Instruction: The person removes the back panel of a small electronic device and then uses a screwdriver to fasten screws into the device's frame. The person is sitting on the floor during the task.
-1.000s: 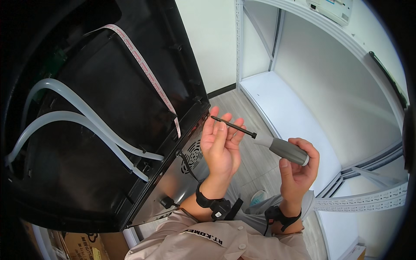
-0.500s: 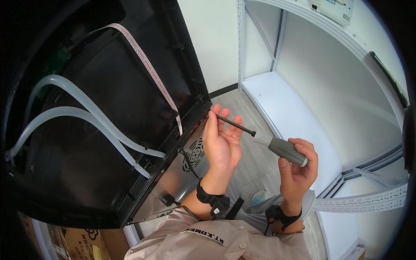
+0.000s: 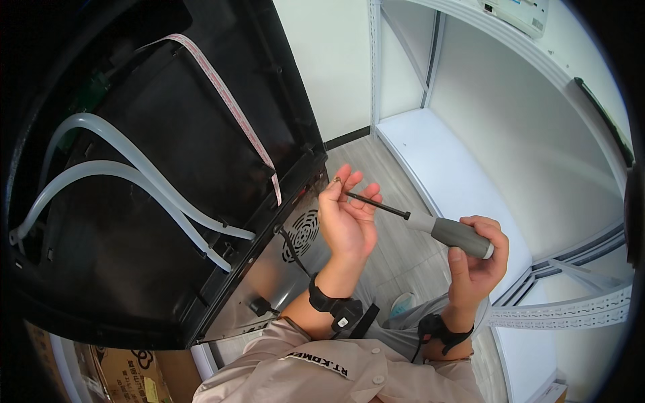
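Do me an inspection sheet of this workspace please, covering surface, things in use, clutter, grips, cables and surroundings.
Surface: black open housing, adjoining a metal panel with a round vent.
In use: screwdriver with grey handle and dark shaft.
Clutter: cardboard box, lower left.
Left grip: fingers at the shaft's far end; hold unclear.
Right grip: fingers closed on the handle's end.
Cables: pink-striped ribbon cable, black lead; also two translucent tubes.
Surroundings: white shelving, grey floor.

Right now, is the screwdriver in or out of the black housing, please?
Out: the right hand holds its handle, and the shaft ends at the left hand, apart from the black housing.
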A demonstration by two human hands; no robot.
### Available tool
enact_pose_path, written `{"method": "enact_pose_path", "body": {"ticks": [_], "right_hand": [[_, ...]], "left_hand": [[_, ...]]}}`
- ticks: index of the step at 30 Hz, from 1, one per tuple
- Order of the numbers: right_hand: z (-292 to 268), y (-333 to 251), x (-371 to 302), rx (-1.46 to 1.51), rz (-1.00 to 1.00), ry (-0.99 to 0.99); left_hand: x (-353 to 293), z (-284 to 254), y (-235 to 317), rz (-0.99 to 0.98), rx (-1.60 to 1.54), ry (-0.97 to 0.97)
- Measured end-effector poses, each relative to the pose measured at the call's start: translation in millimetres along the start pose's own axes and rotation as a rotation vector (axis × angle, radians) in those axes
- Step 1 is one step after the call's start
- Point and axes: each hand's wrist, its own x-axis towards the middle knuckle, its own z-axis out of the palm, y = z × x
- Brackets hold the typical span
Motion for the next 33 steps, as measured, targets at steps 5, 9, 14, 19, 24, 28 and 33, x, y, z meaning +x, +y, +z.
{"method": "enact_pose_path", "body": {"ticks": [5,9,14,19,24,28,33], "right_hand": [[-5,1,0,0.027,0.031,-0.007],[-6,1,-1,0.031,0.034,-0.009],[-5,-1,-3,0.033,0.036,-0.005],[7,-2,-9,-0.019,-0.072,0.047],[18,0,-18,-0.021,-0.087,0.027],[23,0,-19,-0.043,-0.096,0.024],[28,5,-19,-0.007,-0.067,0.044]], "left_hand": [[1,-12,-4,0.000,-0.040,-0.055],[-2,-19,-4,-0.036,-0.095,-0.099],[-4,-21,4,-0.228,-0.227,-0.026],[2,-41,5,-0.414,-0.312,-0.224],[-8,-29,11,-0.279,-0.165,-0.327],[-10,-18,17,-0.197,-0.134,-0.248],[-11,-14,21,-0.164,-0.100,-0.225]]}}
